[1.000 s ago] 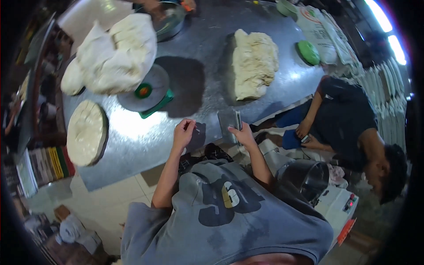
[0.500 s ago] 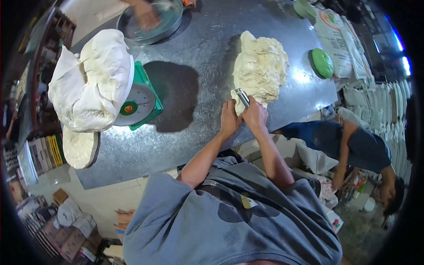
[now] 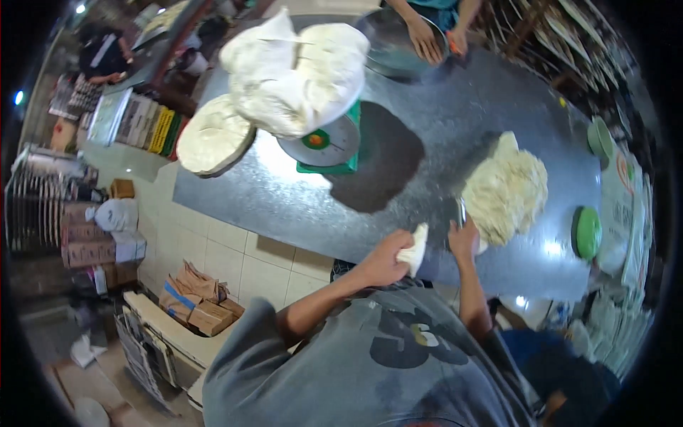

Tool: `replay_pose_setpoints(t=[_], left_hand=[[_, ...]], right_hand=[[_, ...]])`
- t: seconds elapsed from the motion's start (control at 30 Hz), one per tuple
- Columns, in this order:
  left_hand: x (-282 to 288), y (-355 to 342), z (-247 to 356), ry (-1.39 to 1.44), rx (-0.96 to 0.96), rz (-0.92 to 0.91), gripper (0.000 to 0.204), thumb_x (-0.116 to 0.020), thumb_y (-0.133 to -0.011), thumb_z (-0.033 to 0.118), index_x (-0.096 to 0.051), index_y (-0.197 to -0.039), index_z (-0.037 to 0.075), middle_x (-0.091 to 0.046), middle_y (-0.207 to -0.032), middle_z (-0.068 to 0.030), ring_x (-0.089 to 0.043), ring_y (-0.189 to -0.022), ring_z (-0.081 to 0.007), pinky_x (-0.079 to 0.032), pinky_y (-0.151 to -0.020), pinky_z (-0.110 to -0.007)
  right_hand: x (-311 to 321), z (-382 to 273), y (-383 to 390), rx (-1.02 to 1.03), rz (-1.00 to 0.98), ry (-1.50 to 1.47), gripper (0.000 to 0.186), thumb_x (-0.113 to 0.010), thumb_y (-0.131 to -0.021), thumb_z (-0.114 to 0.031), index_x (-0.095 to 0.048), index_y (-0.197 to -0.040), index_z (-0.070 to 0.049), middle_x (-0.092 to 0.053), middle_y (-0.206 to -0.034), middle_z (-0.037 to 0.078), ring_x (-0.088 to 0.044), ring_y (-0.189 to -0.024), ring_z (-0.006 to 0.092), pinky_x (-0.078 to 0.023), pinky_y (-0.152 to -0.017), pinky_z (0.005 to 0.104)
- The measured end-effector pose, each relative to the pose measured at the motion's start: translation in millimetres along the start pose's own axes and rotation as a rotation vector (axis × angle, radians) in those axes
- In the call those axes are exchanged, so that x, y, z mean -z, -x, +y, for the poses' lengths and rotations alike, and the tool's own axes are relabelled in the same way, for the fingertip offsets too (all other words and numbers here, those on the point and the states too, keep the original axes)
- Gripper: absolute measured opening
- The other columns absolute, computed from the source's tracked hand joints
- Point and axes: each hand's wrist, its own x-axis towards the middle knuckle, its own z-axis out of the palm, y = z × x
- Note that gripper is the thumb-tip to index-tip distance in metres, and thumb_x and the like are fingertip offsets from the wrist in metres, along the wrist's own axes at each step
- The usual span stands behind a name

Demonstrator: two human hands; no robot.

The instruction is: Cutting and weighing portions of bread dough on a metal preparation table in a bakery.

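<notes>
My left hand (image 3: 385,262) is closed round a pale strip of dough (image 3: 416,249), held at the table's near edge, apart from the big lump. My right hand (image 3: 464,240) grips a metal dough cutter (image 3: 462,211), seen nearly edge-on, beside the near left side of a rough dough lump (image 3: 506,192). A green dial scale (image 3: 331,147) stands farther left. On top of it a large smooth mass of dough (image 3: 313,75) bulges over the sides. A thick round slab of dough (image 3: 213,136) lies left of the scale, at the table's end.
Across the metal table (image 3: 284,220), another person's hand (image 3: 425,41) reaches over a round metal pan (image 3: 398,46). At the right are a green bowl (image 3: 600,137), a green rounded object (image 3: 588,233) and white sacks (image 3: 619,203). A dark-clothed person (image 3: 548,363) is close by my right side.
My view has swung left. My left hand has come away from the dough lump with a piece of dough. My right hand stays beside the lump with the cutter.
</notes>
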Motion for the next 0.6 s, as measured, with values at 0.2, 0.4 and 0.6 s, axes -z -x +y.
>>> replay_pose_setpoints(t=[0.2, 0.4, 0.6], left_hand=[[182, -48, 130, -0.355, -0.254, 0.541, 0.070, -0.069, -0.068, 0.005, -0.031, -0.126, 0.009, -0.044, -0.116, -0.0145, -0.055, -0.100, -0.0227, -0.054, -0.072, -0.034], [284, -130, 158, -0.839, -0.404, 0.675, 0.042, -0.074, -0.075, 0.016, -0.052, -0.111, 0.010, -0.058, -0.107, -0.0128, -0.061, -0.091, -0.0296, -0.053, -0.074, -0.039], [262, -131, 150, -1.531, -0.692, 0.938, 0.023, -0.070, -0.084, 0.026, -0.068, -0.099, 0.008, -0.066, -0.104, -0.0091, -0.060, -0.094, -0.0291, -0.046, -0.087, -0.040]], right_hand=[[20, 12, 64, 0.006, 0.103, -0.379, 0.039, -0.069, -0.083, -0.023, -0.059, -0.112, 0.000, -0.067, -0.090, 0.024, -0.065, -0.085, 0.0423, -0.050, -0.072, 0.0443], [5, 3, 70, 0.012, 0.028, -0.300, 0.034, -0.072, -0.081, -0.026, -0.058, -0.098, 0.000, -0.063, -0.078, 0.023, -0.063, -0.073, 0.0418, -0.047, -0.065, 0.0461], [4, 27, 89, -0.054, 0.093, -0.437, 0.038, -0.073, -0.081, -0.030, -0.063, -0.105, -0.003, -0.067, -0.084, 0.020, -0.065, -0.080, 0.0385, -0.049, -0.071, 0.0424]])
